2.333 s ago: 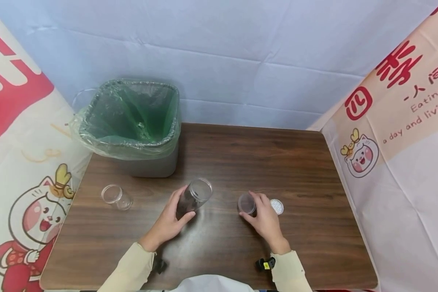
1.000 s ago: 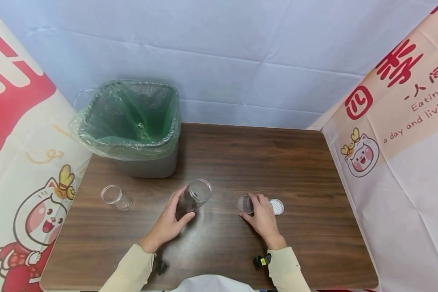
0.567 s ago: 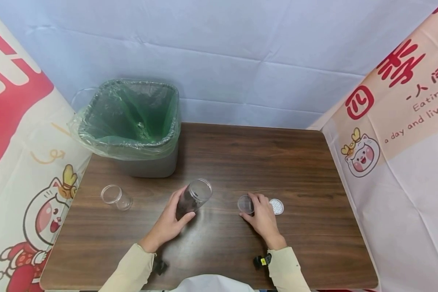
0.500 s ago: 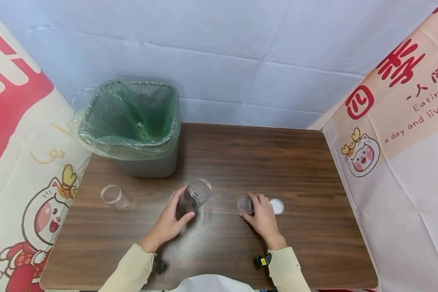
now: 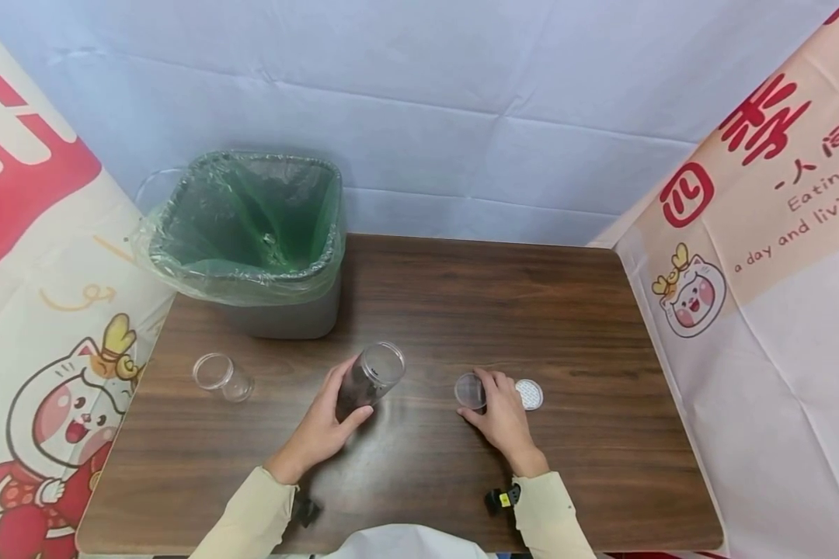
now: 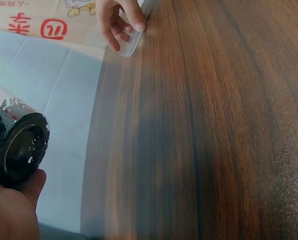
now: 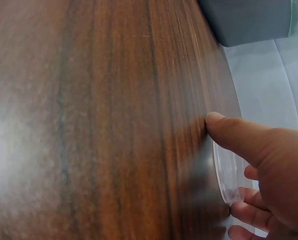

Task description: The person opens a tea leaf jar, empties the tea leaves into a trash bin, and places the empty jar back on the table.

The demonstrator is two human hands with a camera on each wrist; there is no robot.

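My left hand grips a clear plastic jar with dark contents and holds it tilted over the table. In the left wrist view the jar's dark base faces the camera, and black pieces show through its wall. My right hand has thumb and fingers around the rim of a clear round lid that lies on the table. The right wrist view shows the lid's edge between thumb and fingers. Just right of that hand lies a white printed disc, partly covered by it.
At the back left of the wooden table stands a grey bin with a green-tinted liner. A second clear jar stands at the left. Cloth hangs behind and on both sides.
Since the oldest frame, the right hand has lowered the lid slightly onto the table. The left hand and jar have stayed almost still.
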